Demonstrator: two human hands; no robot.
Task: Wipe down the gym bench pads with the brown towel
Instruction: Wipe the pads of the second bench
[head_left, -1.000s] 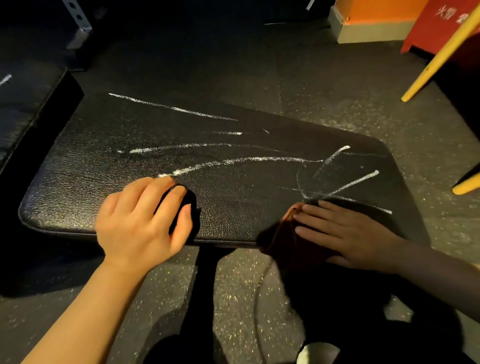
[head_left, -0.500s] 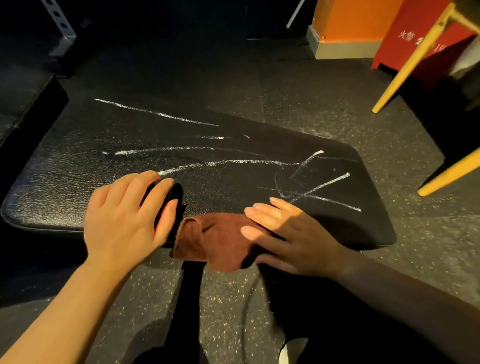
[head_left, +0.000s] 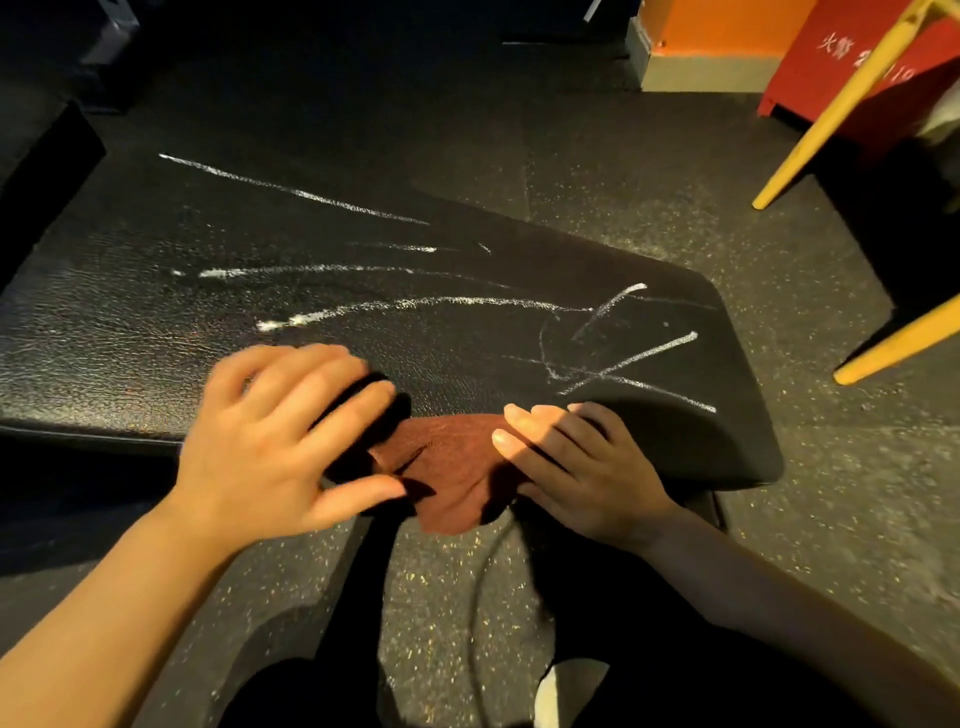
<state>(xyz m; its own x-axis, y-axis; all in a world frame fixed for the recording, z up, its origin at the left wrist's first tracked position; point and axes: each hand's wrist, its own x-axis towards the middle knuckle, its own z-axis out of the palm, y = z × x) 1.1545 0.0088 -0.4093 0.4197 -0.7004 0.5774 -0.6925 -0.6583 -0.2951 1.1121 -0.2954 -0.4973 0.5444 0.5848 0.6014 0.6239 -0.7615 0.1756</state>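
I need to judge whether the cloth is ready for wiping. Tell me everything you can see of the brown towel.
The brown towel is a small reddish-brown cloth with a soft, napped look, crumpled with folds rather than spread flat. It lies at the near edge of the black bench pad, its lower part hanging over the edge toward the floor. The right hand rests on its right side with straight fingers. The left hand is spread at its left side; its thumb seems to touch the cloth, though blur leaves that unsure.

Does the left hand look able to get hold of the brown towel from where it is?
Probably yes. The left hand is spread open right beside the towel, its thumb at the cloth's left edge; nothing lies between them, and the right hand covers only the other side.
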